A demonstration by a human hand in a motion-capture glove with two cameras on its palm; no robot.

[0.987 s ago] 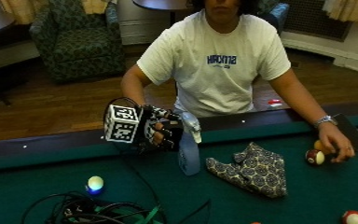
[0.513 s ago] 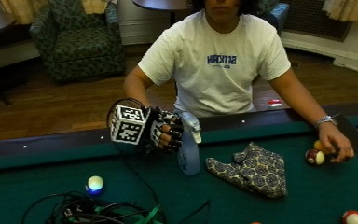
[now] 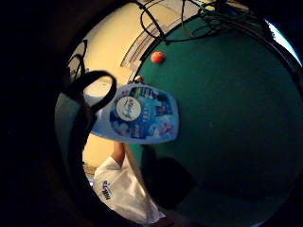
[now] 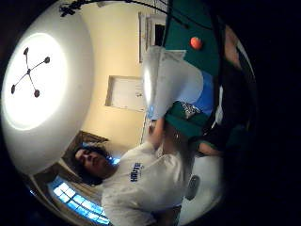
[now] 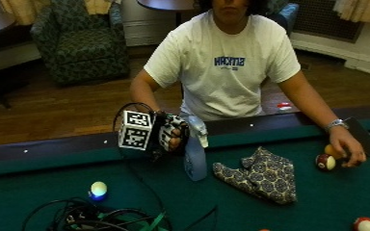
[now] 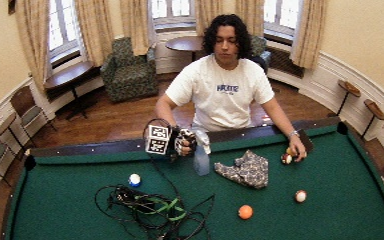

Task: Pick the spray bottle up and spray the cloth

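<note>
Bottle held by its neck beside the cloth

Bottle (image 5: 195, 156) stands upright on the green tabletop (image 5: 37, 192), its base on the felt, near the rail (image 5: 57, 149) in front of the person. The right hand (image 5: 171, 135) is at the bottle's upper part, just under the white spray head. The fingers (image 5: 174, 130) are curled around the neck from the person's right side, so the bottle's neck lies inside the curl and the blue body hangs below them, clear of the hand. In the little finger side palm view the bottle's label (image 3: 137, 113) fills the middle, close to the palm, with the felt behind it. In the thumb side palm view the pale spray head (image 4: 164, 75) sits close to the palm.

Cloth (image 5: 259, 174), patterned and crumpled, lies on the felt just beside the bottle, on the side of the person's bare hand, not touching it as far as the outside view shows. The bare hand (image 5: 347, 150) rests further along near the rail, on a striped ball (image 5: 325, 162) and a second ball partly hidden under the fingers.

A white and blue ball (image 5: 98, 189) lies on the felt on the other side of the bottle, next to a tangle of black cables (image 5: 101, 219). In the wide outside view an orange ball (image 6: 245, 211) and another striped ball (image 6: 300, 195) lie well apart from the cloth, toward the near edge
</note>
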